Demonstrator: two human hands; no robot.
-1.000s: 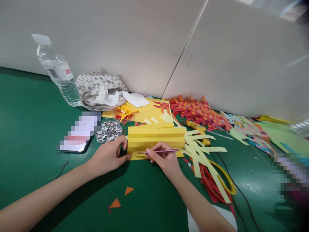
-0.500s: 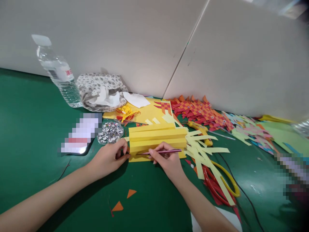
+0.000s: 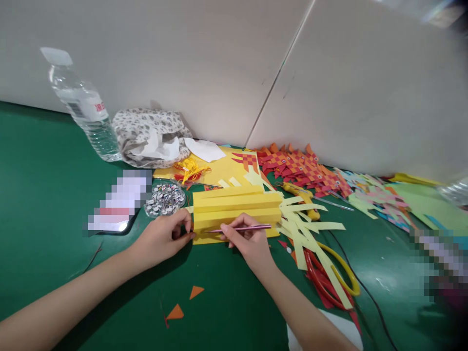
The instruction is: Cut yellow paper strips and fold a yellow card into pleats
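A pleated sheet of yellow paper point(image 3: 234, 211) lies in front of me, its folds running left to right. My left hand point(image 3: 170, 234) pinches the near left corner of this paper between thumb and fingertips. In my right hand point(image 3: 248, 239) is a slim purple pen point(image 3: 252, 227), gripped for writing and laid nearly flat over the near folds. Its tip points left and rests at the lower left part of the paper. Pale yellow paper strips point(image 3: 310, 225) fan out from beside the sheet's right edge.
On the left are a phone point(image 3: 122, 200), a bag of googly eyes point(image 3: 165, 198) and a water bottle point(image 3: 86, 107). Woven red-orange paper fish point(image 3: 300, 168) are heaped by the wall. A yellow glue gun point(image 3: 302, 195) and red-and-yellow scissors point(image 3: 321, 278) lie right. Orange scraps point(image 3: 175, 312) lie nearer.
The whole view has shifted slightly, so everything sits a little further left. Both hands keep their hold, with the pen tip still at the paper's lower left.
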